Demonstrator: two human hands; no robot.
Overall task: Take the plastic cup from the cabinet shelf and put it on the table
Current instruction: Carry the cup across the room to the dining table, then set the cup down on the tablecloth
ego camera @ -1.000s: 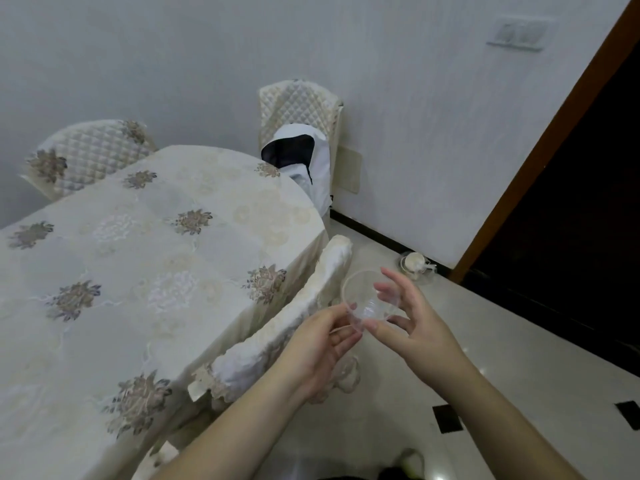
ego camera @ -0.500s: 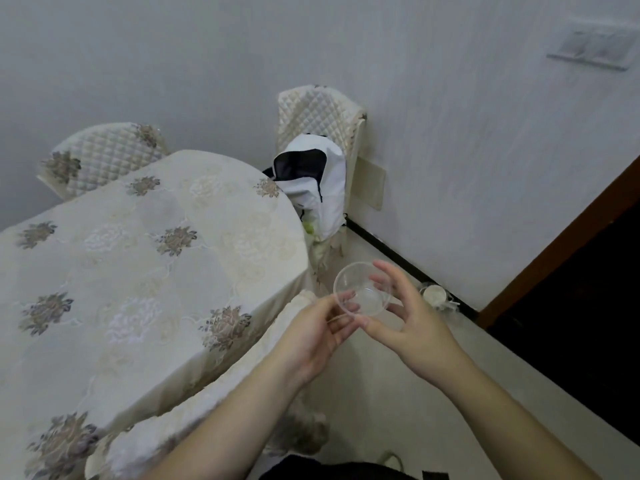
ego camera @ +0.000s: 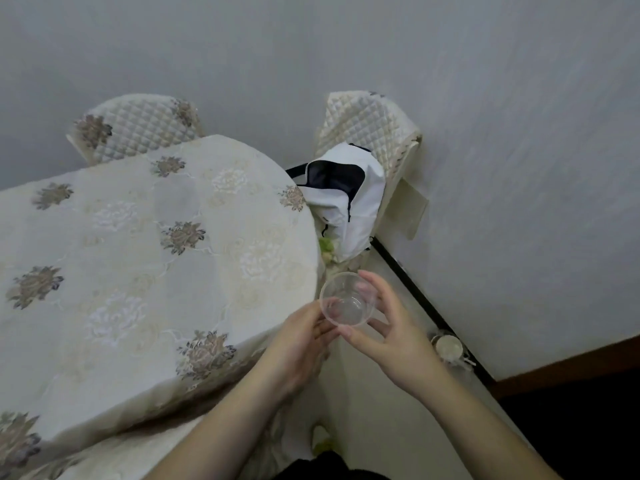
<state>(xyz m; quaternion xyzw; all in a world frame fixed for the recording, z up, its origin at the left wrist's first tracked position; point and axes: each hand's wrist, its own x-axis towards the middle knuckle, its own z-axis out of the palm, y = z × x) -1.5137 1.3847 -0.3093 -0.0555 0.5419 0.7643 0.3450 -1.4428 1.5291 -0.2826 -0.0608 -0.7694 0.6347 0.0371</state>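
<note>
Clear plastic cup [ego camera: 347, 299] held in air between both hands, just off right edge of table [ego camera: 145, 258], mouth tilted toward camera. Left hand [ego camera: 300, 348] fingertips pinch near rim; right hand [ego camera: 391, 336] thumb and fingers wrap far side. White-and-black bag [ego camera: 348, 199] on quilted chair [ego camera: 367, 126] beyond.

Clear plastic cup [ego camera: 348, 299], empty and see-through, tilted with its open mouth toward the camera, held in the air just off the right edge of the cloth-covered surface [ego camera: 145, 258], pinched between left hand [ego camera: 298, 348] and right hand [ego camera: 391, 337].
</note>
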